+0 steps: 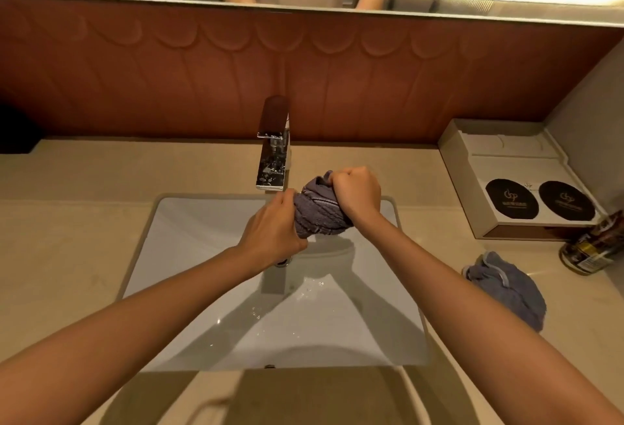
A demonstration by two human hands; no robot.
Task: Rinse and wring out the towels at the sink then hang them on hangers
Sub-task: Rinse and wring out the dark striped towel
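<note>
Twisted grey terry towel (317,213): clenched between left hand (270,228) and right hand (356,193) over white rectangular basin (189,255), near its back edge. Second crumpled grey towel (510,289): on countertop's right edge. Risk: drips splashed onto counter if wrung off-centre.

The towel (315,213) you hold is dusky grey-purple with a paler stripe band across it. Your second towel (510,289), on the counter (67,222), is a bluer grey with a light edge trim. The counter is pale beige; the sink (337,330) is white. The tap (273,151) is mirror chrome and picks up the wall's red-brown on top. The wall (202,80) is terracotta brown with a raised scallop pattern and vertical ribs. The box (516,181) is cream, carrying two black round discs with pale logos. The jar (591,249) is dark with a yellow-and-white label.
</note>
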